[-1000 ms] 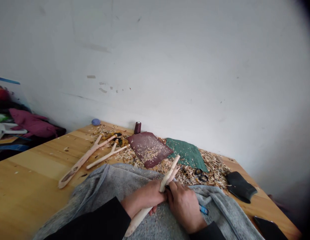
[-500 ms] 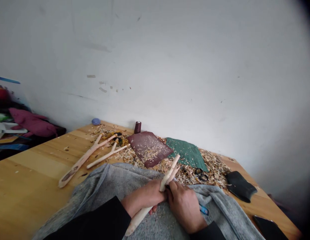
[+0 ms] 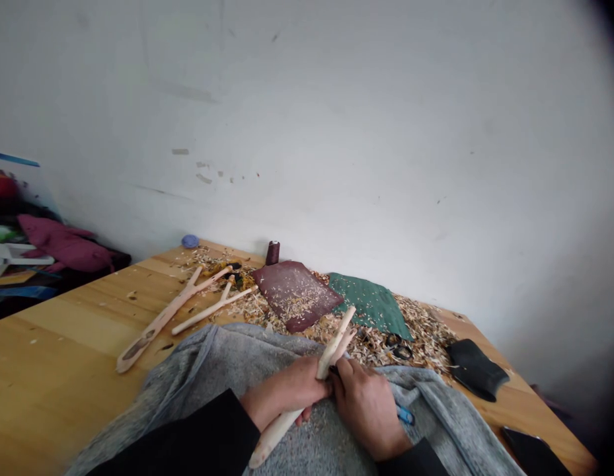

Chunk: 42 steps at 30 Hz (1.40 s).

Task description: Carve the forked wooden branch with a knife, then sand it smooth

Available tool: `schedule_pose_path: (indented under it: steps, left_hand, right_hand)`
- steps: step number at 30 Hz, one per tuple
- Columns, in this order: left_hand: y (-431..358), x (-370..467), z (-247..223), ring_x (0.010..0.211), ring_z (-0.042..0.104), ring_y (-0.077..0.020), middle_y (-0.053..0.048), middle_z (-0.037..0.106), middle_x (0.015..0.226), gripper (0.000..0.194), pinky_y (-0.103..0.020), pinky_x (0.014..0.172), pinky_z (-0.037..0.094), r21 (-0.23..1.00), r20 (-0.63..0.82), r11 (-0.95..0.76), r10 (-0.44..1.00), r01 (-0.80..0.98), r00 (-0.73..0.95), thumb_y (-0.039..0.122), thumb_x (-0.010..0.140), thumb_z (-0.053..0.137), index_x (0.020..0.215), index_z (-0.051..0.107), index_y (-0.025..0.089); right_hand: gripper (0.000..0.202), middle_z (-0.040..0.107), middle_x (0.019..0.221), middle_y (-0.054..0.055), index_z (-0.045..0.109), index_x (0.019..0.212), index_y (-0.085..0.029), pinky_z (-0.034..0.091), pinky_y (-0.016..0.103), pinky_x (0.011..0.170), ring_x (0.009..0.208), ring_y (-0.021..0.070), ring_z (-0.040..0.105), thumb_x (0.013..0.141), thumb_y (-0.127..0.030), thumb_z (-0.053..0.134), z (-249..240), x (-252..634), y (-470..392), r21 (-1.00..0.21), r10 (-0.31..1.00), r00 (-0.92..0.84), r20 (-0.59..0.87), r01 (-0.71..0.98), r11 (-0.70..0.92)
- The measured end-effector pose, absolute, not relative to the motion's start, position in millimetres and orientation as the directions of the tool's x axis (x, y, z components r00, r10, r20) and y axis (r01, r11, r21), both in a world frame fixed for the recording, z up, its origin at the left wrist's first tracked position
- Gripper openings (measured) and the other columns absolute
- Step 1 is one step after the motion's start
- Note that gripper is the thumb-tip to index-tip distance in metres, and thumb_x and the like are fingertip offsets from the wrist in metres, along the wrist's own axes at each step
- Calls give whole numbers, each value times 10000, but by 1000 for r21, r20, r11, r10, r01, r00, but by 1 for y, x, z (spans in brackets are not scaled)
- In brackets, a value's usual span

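A peeled, forked wooden stick [image 3: 274,439] slants over a grey cloth [image 3: 237,357], its two prongs pointing up and away. My left hand [image 3: 291,387] is wrapped round it just below the fork. My right hand [image 3: 366,406] is closed against the stick at the fork, touching my left hand. A small dark piece shows between the right thumb and fingers; most of it is hidden. A blue tool end [image 3: 404,415] sticks out beside the right hand, on the cloth side.
Two more forked sticks, a large one [image 3: 155,325] and a thinner one [image 3: 202,317], lie left on the wooden table [image 3: 53,363]. Wood shavings [image 3: 428,330], maroon sheet [image 3: 299,297], green sheet [image 3: 371,304], thread spool [image 3: 272,253], black pad [image 3: 478,369] and phone [image 3: 532,453] lie around.
My right hand has shifted very slightly at the fork, and the blue tool end has moved a little with it. My left hand and the stick are almost unchanged.
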<state>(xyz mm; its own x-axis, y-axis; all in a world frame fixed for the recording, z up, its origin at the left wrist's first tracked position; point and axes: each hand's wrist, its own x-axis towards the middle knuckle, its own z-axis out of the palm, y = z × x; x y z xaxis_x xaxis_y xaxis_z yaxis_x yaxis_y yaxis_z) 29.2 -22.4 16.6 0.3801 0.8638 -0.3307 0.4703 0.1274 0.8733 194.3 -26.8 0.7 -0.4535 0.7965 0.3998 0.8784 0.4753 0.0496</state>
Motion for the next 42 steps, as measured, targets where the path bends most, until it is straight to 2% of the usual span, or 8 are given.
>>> schedule_pose_path:
  steps: [7, 14, 17, 21, 28, 32, 35, 42]
  left_hand:
    - [-22, 28, 13, 322, 465, -169, 59, 436, 388, 190, -249, 293, 387, 852, -351, 146, 872, 502, 341, 248, 756, 557, 930, 531, 176]
    - [-24, 30, 20, 343, 471, -145, 56, 461, 460, 95, -250, 344, 412, 867, -342, 135, 861, 479, 377, 231, 784, 515, 868, 545, 195]
    - [-24, 29, 19, 347, 473, -152, 53, 459, 474, 149, -263, 352, 415, 865, -342, 135, 863, 483, 371, 260, 787, 520, 912, 558, 188]
    - [-23, 28, 15, 348, 485, -174, 46, 462, 452, 226, -279, 348, 417, 851, -354, 147, 869, 504, 345, 265, 749, 563, 952, 549, 167]
    - [-25, 30, 20, 350, 475, -158, 46, 464, 478, 133, -269, 348, 415, 871, -335, 125, 859, 475, 387, 246, 778, 526, 898, 552, 195]
    - [-23, 28, 14, 351, 485, -168, 44, 468, 470, 238, -275, 354, 411, 864, -339, 133, 867, 486, 366, 275, 767, 554, 983, 566, 177]
    - [-22, 27, 11, 349, 490, -180, 37, 474, 455, 299, -280, 346, 406, 855, -346, 141, 872, 499, 347, 287, 747, 578, 1015, 561, 155]
    - [-26, 30, 25, 354, 470, -154, 42, 467, 464, 109, -268, 347, 411, 867, -334, 125, 864, 482, 378, 220, 759, 528, 860, 555, 188]
  right_hand:
    - [168, 665, 708, 8, 565, 809, -206, 217, 282, 507, 561, 164, 626, 955, -273, 515, 1, 212, -13, 76, 847, -294, 442, 954, 291]
    - [94, 673, 769, -4, 594, 863, -222, 290, 266, 569, 661, 159, 642, 877, -139, 554, 3, 195, -27, 43, 806, -449, 385, 881, 471]
    - [76, 669, 736, -5, 587, 839, -218, 282, 266, 555, 640, 159, 641, 898, -185, 551, 3, 201, -23, 53, 814, -404, 416, 905, 422]
    - [185, 660, 687, 2, 566, 793, -211, 232, 282, 503, 540, 155, 613, 951, -288, 507, 0, 213, -13, 78, 830, -300, 470, 951, 300]
    - [99, 667, 757, -9, 586, 846, -223, 290, 270, 570, 655, 163, 644, 865, -130, 559, 3, 195, -27, 53, 799, -450, 399, 881, 470]
    - [72, 663, 735, 0, 579, 836, -212, 268, 274, 548, 641, 176, 648, 902, -197, 556, 3, 203, -21, 66, 813, -386, 436, 915, 399]
    - [153, 661, 712, 5, 565, 810, -206, 232, 279, 518, 568, 167, 629, 945, -254, 514, 1, 211, -14, 77, 830, -314, 461, 946, 315]
    - [108, 664, 749, -8, 573, 818, -217, 293, 255, 582, 656, 155, 634, 861, -120, 552, 2, 193, -29, 36, 788, -463, 406, 869, 493]
